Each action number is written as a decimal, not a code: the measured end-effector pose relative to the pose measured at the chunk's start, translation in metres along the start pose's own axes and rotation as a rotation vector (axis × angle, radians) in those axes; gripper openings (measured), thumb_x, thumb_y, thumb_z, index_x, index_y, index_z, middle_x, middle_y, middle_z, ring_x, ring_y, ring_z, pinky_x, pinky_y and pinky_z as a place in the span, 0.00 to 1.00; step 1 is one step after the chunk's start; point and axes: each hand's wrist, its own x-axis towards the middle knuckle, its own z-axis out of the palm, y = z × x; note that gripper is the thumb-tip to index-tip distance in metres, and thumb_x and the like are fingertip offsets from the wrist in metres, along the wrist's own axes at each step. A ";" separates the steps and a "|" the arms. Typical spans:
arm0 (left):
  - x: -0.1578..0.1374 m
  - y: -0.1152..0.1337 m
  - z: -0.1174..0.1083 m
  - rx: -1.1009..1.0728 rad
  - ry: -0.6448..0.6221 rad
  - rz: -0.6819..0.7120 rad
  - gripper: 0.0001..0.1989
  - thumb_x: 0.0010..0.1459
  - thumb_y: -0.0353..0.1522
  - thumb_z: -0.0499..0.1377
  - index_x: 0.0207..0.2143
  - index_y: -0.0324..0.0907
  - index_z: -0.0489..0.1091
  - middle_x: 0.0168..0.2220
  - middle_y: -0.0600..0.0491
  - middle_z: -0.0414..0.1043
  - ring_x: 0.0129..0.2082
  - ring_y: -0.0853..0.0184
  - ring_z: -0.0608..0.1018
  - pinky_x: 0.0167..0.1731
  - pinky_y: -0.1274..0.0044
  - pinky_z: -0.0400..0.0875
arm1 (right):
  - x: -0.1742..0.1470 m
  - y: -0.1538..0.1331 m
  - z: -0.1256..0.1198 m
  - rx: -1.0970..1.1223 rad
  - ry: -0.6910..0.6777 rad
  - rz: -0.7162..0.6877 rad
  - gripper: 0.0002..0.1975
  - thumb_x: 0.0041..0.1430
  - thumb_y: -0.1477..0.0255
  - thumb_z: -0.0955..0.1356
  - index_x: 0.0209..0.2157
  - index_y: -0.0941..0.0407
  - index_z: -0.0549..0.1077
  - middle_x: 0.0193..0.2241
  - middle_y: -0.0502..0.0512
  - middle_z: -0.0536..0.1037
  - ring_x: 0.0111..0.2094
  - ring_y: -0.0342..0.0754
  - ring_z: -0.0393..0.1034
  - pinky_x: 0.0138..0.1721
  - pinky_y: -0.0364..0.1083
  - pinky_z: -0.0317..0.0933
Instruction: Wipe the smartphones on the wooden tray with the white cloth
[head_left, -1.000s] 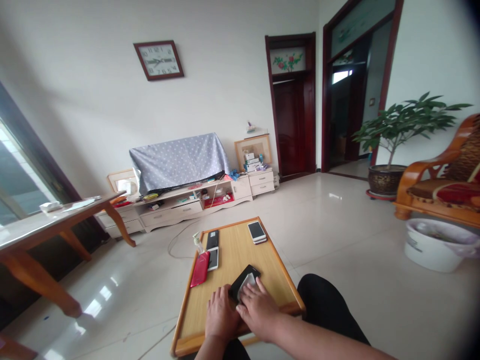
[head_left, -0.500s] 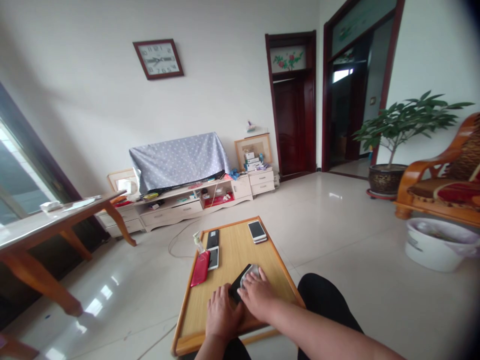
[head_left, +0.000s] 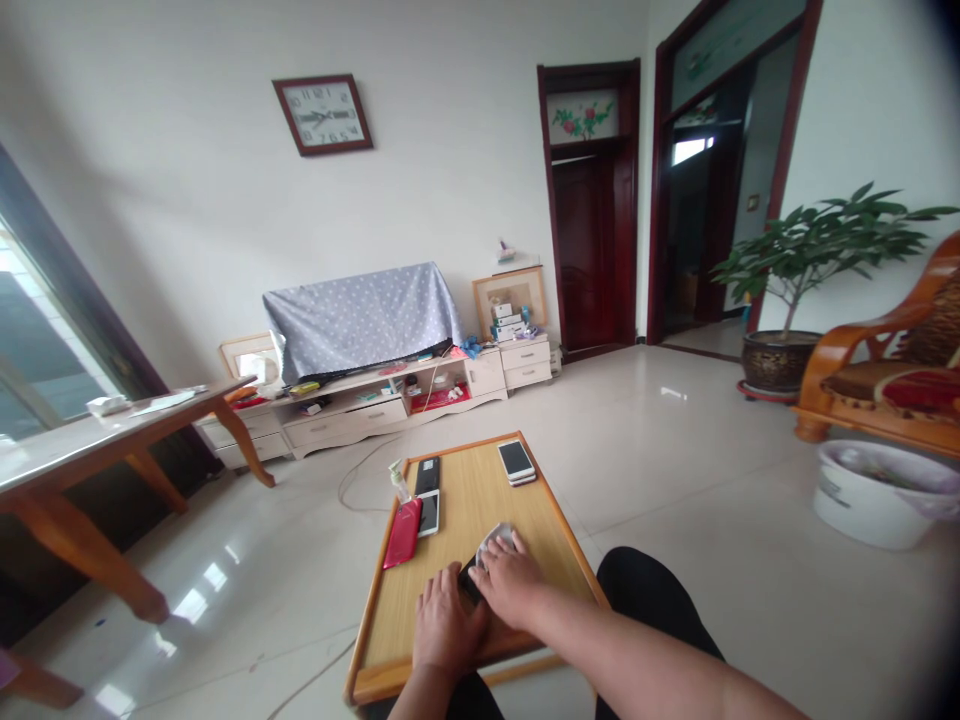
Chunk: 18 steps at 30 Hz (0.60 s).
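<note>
A black phone (head_left: 468, 583) lies on the small wooden table (head_left: 480, 480), mostly covered by my hands. My left hand (head_left: 448, 622) holds its near left side, with the fingers close together and the thumb by the near edge. My right hand (head_left: 507, 583) presses a light grey cloth (head_left: 495, 537) onto the phone's upper part; its fingers are bent over the cloth. Along the table's left side lie a red phone (head_left: 403, 533), a white phone (head_left: 429, 512) and a black phone-like device (head_left: 427, 474). Two stacked phones (head_left: 516, 461) rest near the far right corner.
A clear pump bottle (head_left: 400, 484) stands at the tabletop's left edge. Beyond are a white TV cabinet (head_left: 352, 430) and a cloth-covered screen (head_left: 367, 320). A larger table (head_left: 172, 400) is at left; a white bucket (head_left: 862, 500), potted plant (head_left: 780, 355) and wooden chair (head_left: 832, 350) are at right.
My right hand has slid the cloth slightly toward the far left over the phone, covering more of its top. My left hand stays at the phone's side. The view has shifted slightly.
</note>
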 end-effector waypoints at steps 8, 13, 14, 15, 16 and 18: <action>0.000 -0.005 0.004 -0.025 0.006 0.015 0.25 0.57 0.35 0.55 0.58 0.46 0.59 0.57 0.48 0.69 0.56 0.60 0.69 0.55 0.72 0.58 | -0.014 -0.008 0.009 0.072 -0.057 -0.185 0.26 0.73 0.60 0.51 0.62 0.48 0.67 0.63 0.53 0.68 0.66 0.53 0.56 0.69 0.60 0.33; 0.001 -0.003 0.004 -0.018 0.031 0.016 0.30 0.53 0.40 0.59 0.58 0.45 0.59 0.56 0.48 0.70 0.57 0.57 0.68 0.55 0.71 0.58 | 0.008 0.014 -0.003 0.036 0.003 -0.018 0.26 0.73 0.61 0.51 0.63 0.53 0.66 0.65 0.60 0.64 0.68 0.56 0.52 0.68 0.65 0.30; 0.001 -0.002 0.004 -0.016 0.030 0.014 0.30 0.53 0.40 0.59 0.58 0.45 0.59 0.57 0.47 0.69 0.57 0.57 0.68 0.56 0.71 0.57 | 0.010 0.014 -0.002 0.033 0.008 -0.007 0.27 0.73 0.61 0.51 0.63 0.55 0.65 0.66 0.62 0.63 0.68 0.57 0.51 0.67 0.66 0.30; 0.001 -0.002 0.004 -0.017 0.028 0.012 0.30 0.53 0.40 0.59 0.58 0.46 0.59 0.57 0.47 0.69 0.58 0.58 0.68 0.56 0.71 0.57 | 0.010 0.012 0.000 0.033 0.006 -0.008 0.27 0.72 0.61 0.51 0.63 0.56 0.65 0.66 0.64 0.62 0.68 0.58 0.50 0.67 0.66 0.30; 0.001 -0.003 0.004 -0.020 0.023 0.010 0.29 0.54 0.40 0.59 0.58 0.46 0.59 0.57 0.47 0.69 0.58 0.58 0.68 0.56 0.71 0.57 | 0.009 0.009 0.002 0.036 -0.005 -0.025 0.27 0.72 0.60 0.52 0.63 0.57 0.65 0.66 0.64 0.61 0.68 0.58 0.49 0.68 0.66 0.31; 0.001 -0.004 0.005 -0.027 0.013 0.007 0.28 0.56 0.39 0.57 0.58 0.46 0.59 0.57 0.47 0.69 0.57 0.58 0.69 0.55 0.71 0.57 | 0.004 0.000 0.007 0.049 -0.045 -0.097 0.26 0.72 0.60 0.53 0.63 0.54 0.65 0.66 0.60 0.63 0.68 0.57 0.51 0.68 0.63 0.33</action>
